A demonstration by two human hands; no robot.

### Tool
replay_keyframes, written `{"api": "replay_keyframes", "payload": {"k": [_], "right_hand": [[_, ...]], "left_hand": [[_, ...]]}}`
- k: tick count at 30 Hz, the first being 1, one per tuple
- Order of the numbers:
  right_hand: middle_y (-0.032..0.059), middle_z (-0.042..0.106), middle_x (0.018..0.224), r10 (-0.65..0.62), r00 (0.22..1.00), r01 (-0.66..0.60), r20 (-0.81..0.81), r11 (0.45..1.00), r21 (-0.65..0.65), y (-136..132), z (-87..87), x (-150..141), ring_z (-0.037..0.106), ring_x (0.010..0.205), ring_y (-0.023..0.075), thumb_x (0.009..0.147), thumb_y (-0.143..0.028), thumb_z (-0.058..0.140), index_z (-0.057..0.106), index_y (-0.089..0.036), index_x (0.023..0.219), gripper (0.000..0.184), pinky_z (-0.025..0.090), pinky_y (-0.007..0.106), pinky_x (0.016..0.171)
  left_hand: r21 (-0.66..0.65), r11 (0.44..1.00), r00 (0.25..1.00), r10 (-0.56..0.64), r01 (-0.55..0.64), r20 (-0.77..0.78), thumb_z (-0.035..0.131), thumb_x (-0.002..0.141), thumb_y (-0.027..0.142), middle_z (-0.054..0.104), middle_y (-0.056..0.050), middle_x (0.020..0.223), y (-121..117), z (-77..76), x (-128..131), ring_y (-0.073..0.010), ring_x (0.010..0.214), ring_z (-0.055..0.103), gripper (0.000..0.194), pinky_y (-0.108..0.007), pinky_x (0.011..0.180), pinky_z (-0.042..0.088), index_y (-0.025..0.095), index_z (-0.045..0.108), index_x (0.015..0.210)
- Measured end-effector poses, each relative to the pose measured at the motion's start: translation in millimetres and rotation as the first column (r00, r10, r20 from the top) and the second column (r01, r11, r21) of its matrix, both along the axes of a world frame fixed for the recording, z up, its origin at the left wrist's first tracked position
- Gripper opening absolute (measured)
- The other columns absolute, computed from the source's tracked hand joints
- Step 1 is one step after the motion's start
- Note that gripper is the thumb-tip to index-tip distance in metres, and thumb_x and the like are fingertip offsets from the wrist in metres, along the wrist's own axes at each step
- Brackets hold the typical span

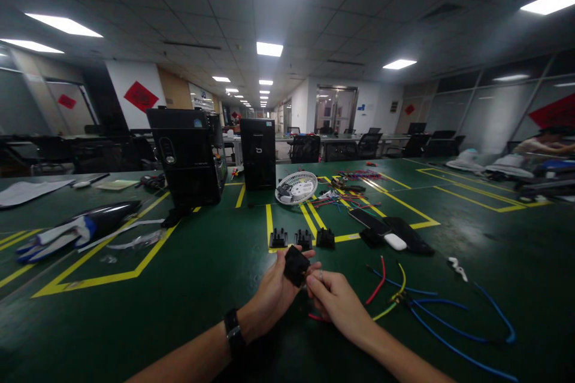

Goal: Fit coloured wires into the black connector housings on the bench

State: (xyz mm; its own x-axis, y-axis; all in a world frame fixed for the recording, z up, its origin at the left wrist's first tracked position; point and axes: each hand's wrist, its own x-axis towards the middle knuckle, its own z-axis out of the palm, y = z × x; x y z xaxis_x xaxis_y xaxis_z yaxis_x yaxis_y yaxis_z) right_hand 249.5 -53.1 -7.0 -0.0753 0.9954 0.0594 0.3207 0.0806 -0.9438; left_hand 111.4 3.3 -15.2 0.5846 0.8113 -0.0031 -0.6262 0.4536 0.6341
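My left hand (274,287), with a dark watch on the wrist, is closed around a small black plastic block (296,265) and holds it tilted above the table. My right hand (331,296) is pinched at the block's lower right edge. A red wire (317,316) shows beneath the right hand and seems to run up into its fingers; its upper end is hidden. Just beyond my hands stand three similar black plastic blocks, a left one (279,238), a middle one (302,240) partly behind my left fingers, and a right one (326,238).
Loose blue wires (449,323), a yellow-green wire (399,287) and a short red wire (381,280) lie at right. Beyond are phones (369,221), a white case (395,242), a white basket (297,188) and two black computer towers (186,158). Gloves (58,236) lie left.
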Motion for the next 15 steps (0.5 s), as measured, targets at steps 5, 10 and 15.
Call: {"api": "replay_keyframes", "payload": {"k": [5,10,15], "right_hand": [[-0.0069,0.04,0.049,-0.014,1.0,0.014,-0.008,1.0,0.008,1.9,-2.7,1.2,0.033,0.042,0.0077,0.092,-0.042,0.043,0.049,-0.019,0.067,0.035,0.024,0.02,0.043],[-0.0059,0.041,0.049,-0.002,1.0,0.002,-0.001,1.0,-0.003,2.5,-5.3,0.3,0.035,0.042,0.0082,0.091,-0.041,0.043,0.049,-0.018,0.066,0.034,0.025,0.019,0.041],[-0.0058,0.042,0.046,0.012,0.999,-0.01,0.032,0.997,-0.071,2.4,-3.3,-1.3,0.036,0.037,0.0077,0.091,-0.044,0.042,0.048,-0.019,0.062,0.039,0.026,0.019,0.039]], "left_hand": [[-0.025,1.0,1.0,-0.003,0.004,0.024,0.035,0.096,0.047,0.063,-0.016,0.121,3.2,-3.5,0.6,-0.0265,0.11,0.063,0.039,-0.045,0.099,0.043,0.017,0.05,0.117],[0.013,1.0,1.0,-0.02,0.019,0.024,0.04,0.095,0.048,0.062,-0.016,0.122,2.4,-7.0,1.3,-0.0286,0.11,0.061,0.039,-0.047,0.096,0.044,0.018,0.052,0.116],[0.121,0.992,1.0,0.014,-0.015,0.011,0.044,0.095,0.042,0.061,-0.014,0.122,-4.4,-4.8,0.3,-0.0265,0.114,0.057,0.033,-0.042,0.098,0.042,0.017,0.055,0.115]]}}
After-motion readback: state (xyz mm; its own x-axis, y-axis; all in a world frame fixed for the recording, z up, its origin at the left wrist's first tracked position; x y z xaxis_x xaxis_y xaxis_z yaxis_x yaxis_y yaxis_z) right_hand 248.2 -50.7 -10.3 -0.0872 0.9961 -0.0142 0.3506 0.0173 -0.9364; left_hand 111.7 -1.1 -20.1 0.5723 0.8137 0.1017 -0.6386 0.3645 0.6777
